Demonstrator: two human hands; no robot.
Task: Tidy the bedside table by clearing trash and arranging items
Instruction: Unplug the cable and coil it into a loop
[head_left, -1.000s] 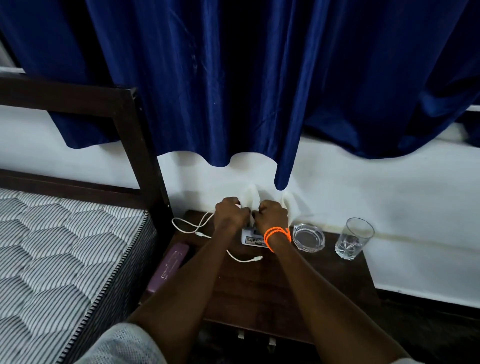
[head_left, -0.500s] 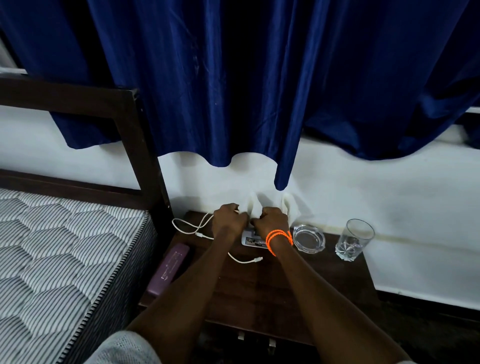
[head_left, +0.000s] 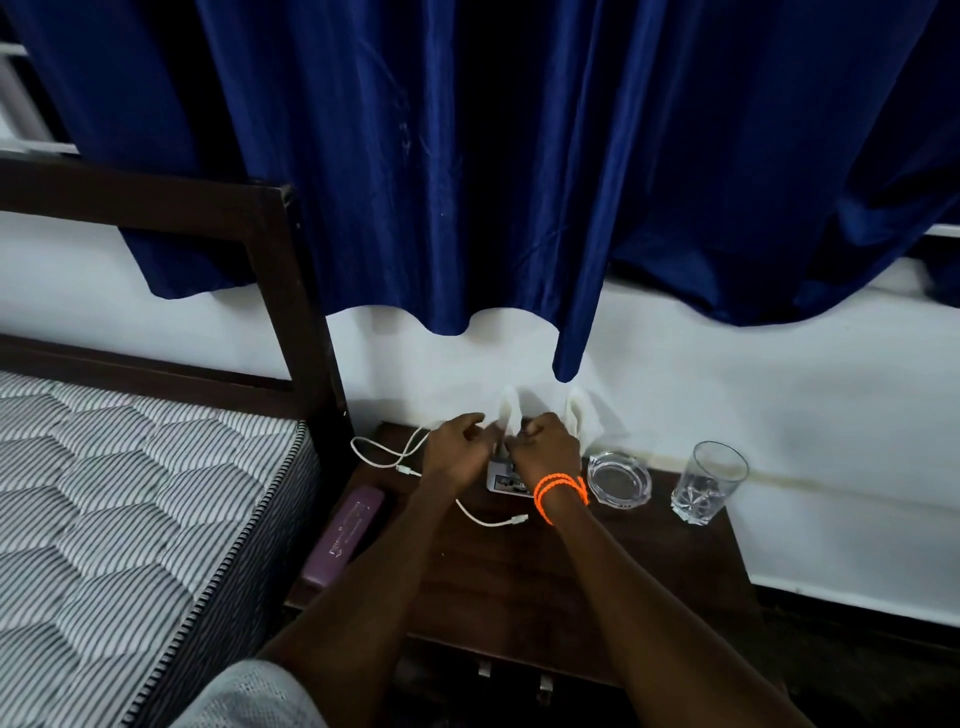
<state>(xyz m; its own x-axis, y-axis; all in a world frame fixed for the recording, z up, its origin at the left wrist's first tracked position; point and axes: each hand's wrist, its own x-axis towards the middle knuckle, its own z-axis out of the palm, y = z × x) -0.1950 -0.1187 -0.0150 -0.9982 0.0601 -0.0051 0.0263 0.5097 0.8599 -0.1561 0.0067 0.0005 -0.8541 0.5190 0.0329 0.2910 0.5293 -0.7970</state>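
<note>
Both my hands are at the back of the dark wooden bedside table (head_left: 519, 582). My left hand (head_left: 454, 452) and my right hand (head_left: 545, 449) each pinch a white tissue (head_left: 511, 413) that stands up against the wall; another white flap (head_left: 582, 415) shows behind my right hand. Under the hands lies a small white box (head_left: 506, 480), partly hidden. A white charging cable (head_left: 384, 457) loops on the table to the left, its plug end (head_left: 511, 519) lying loose in front.
A clear glass ashtray (head_left: 619, 477) and a drinking glass (head_left: 709, 483) stand at the back right. A purple case (head_left: 345, 535) lies along the table's left edge beside the striped mattress (head_left: 119, 509). The dark headboard post (head_left: 291, 322) and blue curtain (head_left: 493, 166) are behind.
My hands have shifted slightly on the tissue, and its white folds have changed shape. Nothing else on the table has moved.
</note>
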